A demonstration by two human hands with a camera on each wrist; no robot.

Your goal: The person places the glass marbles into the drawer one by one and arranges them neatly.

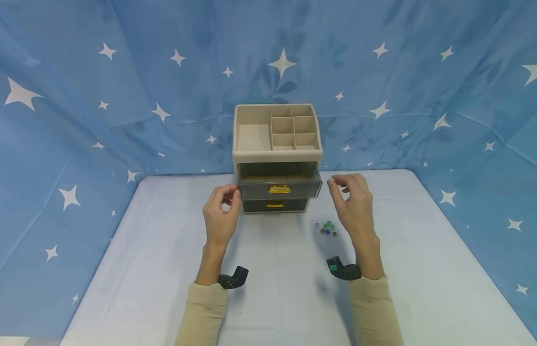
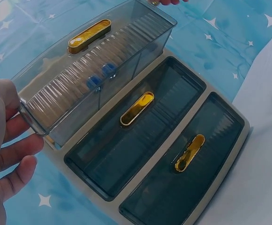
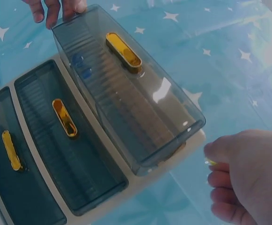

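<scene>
A beige desktop organizer (image 1: 278,157) stands at the table's back, its clear grey top drawer (image 1: 251,192) pulled out. My left hand (image 1: 220,211) holds the drawer's left front corner, fingers curled at its edge. Through the drawer's wall, blue spots like a marble and its reflection (image 2: 93,82) show. My right hand (image 1: 355,202) is just right of the drawer, apart from it, thumb and forefinger pinching a small yellowish marble (image 3: 212,162), mostly hidden by the fingers. On the table below lie several glass marbles (image 1: 328,226), green, blue, brown and clear.
Beneath the open drawer are two closed dark drawers, among them the middle one (image 2: 136,126), with gold handles. The organizer's top has an open compartment tray (image 1: 253,137). A star-patterned blue curtain (image 1: 177,96) hangs behind the white table (image 1: 164,269).
</scene>
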